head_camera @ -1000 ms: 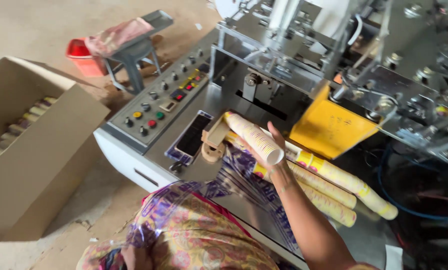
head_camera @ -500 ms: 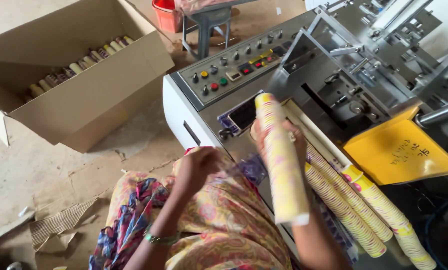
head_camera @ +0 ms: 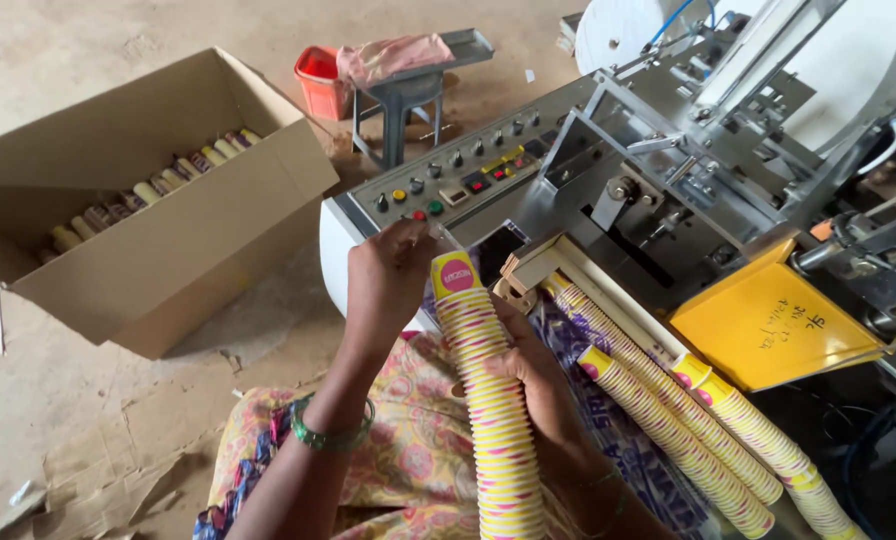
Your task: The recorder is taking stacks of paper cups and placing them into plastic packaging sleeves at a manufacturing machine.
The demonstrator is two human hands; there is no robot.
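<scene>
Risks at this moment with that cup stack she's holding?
The cup stack is long and gripped mid-length only by the right hand; it could bend and separate. The left hand at its top sits close to the control panel, so a button might get bumped. The stacks on the tray may roll off.

Dusty concrete floor [head_camera: 118, 30] with flattened cardboard scraps [head_camera: 98, 450] and a grey stool [head_camera: 408, 90].

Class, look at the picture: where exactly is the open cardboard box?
The cardboard box sits on the floor at the left of the head view, left of the machine's control panel and the red bucket.
</scene>
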